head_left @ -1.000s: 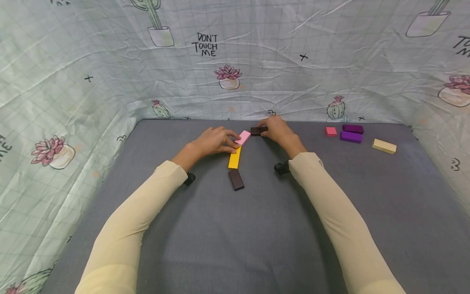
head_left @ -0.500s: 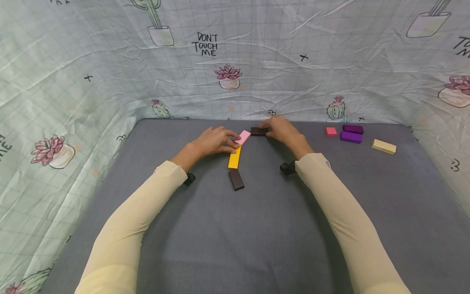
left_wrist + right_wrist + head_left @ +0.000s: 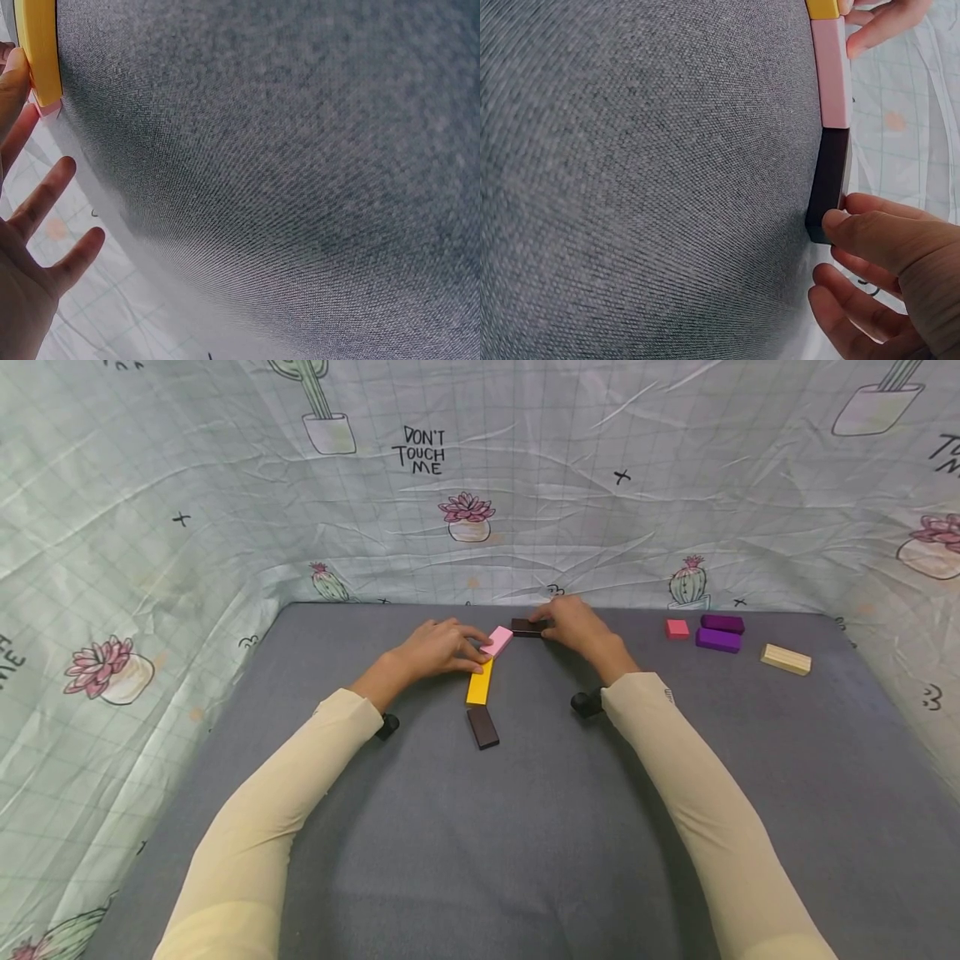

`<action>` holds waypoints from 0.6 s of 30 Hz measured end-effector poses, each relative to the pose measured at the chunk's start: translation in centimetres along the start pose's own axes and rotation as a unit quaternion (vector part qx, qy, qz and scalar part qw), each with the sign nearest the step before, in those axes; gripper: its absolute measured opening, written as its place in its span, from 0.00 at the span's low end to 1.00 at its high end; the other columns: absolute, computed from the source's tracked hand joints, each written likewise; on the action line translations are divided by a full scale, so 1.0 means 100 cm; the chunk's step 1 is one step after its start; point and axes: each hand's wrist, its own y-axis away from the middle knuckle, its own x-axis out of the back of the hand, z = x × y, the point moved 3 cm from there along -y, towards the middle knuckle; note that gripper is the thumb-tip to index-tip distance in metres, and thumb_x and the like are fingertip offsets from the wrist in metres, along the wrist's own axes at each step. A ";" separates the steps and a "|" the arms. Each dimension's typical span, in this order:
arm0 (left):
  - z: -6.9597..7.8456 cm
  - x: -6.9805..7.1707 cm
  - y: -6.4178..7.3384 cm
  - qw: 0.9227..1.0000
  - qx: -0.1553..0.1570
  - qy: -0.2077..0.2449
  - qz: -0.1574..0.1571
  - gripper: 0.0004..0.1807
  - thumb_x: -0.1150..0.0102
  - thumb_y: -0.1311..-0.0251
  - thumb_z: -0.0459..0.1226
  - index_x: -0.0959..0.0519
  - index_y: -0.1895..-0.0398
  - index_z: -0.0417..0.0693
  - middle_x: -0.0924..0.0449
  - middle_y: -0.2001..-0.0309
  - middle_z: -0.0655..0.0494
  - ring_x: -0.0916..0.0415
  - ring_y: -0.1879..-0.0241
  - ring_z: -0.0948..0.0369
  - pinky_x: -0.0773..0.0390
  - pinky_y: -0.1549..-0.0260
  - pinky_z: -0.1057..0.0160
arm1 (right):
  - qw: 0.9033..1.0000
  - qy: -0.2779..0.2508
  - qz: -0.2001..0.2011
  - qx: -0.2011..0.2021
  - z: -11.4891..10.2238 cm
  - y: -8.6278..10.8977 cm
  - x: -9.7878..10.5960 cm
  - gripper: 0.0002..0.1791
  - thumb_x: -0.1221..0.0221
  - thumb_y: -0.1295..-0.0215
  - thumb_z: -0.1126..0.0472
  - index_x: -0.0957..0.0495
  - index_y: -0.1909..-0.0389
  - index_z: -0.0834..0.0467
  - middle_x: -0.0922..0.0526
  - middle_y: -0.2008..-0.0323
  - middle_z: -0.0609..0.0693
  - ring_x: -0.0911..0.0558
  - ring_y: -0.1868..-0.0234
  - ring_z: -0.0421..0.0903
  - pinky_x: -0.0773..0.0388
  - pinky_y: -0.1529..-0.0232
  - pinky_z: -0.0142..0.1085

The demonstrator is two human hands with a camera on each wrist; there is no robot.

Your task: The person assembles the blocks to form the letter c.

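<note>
A curved line of flat blocks lies on the grey cloth in the head view: a dark brown block (image 3: pixel 483 727) nearest, then a yellow block (image 3: pixel 480 683), a pink block (image 3: pixel 497 642) and a black block (image 3: pixel 528 627) farthest along. My left hand (image 3: pixel 442 648) touches the line where yellow and pink meet, its thumb at the yellow one and a fingertip at the pink one. Its other fingers are spread in the left wrist view. With thumb and fingers, my right hand (image 3: pixel 577 625) pinches the outer end of the black block, whose other end meets the pink block in the right wrist view.
At the back right lie a small red block (image 3: pixel 677 629), a purple block (image 3: pixel 717 640), a darker purple block (image 3: pixel 722 623) and a pale yellow ridged block (image 3: pixel 785 659). Behind the grey cloth (image 3: pixel 480 843) rises a printed curtain (image 3: pixel 555 468), also along both sides.
My right hand has shifted slightly right along the black block, toward its outer end. My left hand and the other blocks have stayed put.
</note>
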 end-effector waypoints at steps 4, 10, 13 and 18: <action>0.001 0.000 0.000 1.000 -0.002 0.002 0.000 0.18 0.38 0.33 0.53 0.15 0.43 0.65 0.26 0.32 0.67 0.31 0.41 0.56 0.33 0.52 0.50 | 1.000 -0.010 -0.002 0.015 0.002 0.004 0.004 0.20 0.35 0.33 0.68 0.18 0.40 0.61 0.17 0.44 0.61 0.20 0.41 0.58 0.25 0.42 0.52; 0.002 0.000 -0.001 1.000 -0.009 0.001 0.005 0.18 0.37 0.33 0.52 0.14 0.43 0.63 0.26 0.32 0.65 0.31 0.40 0.55 0.32 0.52 0.49 | 0.998 -0.003 0.037 0.043 0.021 0.025 0.025 0.20 0.35 0.35 0.69 0.19 0.42 0.64 0.18 0.45 0.64 0.20 0.43 0.61 0.26 0.43 0.54; 0.001 0.000 -0.001 1.000 -0.012 -0.003 0.009 0.18 0.37 0.33 0.53 0.14 0.43 0.63 0.26 0.32 0.65 0.30 0.40 0.54 0.32 0.52 0.49 | 0.998 0.012 0.049 0.047 0.036 0.038 0.035 0.19 0.34 0.36 0.69 0.19 0.44 0.66 0.17 0.47 0.65 0.18 0.47 0.62 0.25 0.45 0.55; 0.001 0.000 0.001 1.000 -0.010 -0.004 0.010 0.18 0.37 0.33 0.52 0.14 0.44 0.63 0.26 0.32 0.65 0.30 0.40 0.55 0.32 0.54 0.51 | 0.999 0.005 0.044 0.031 0.056 0.063 0.046 0.18 0.35 0.33 0.68 0.20 0.44 0.68 0.18 0.46 0.66 0.17 0.48 0.64 0.24 0.45 0.57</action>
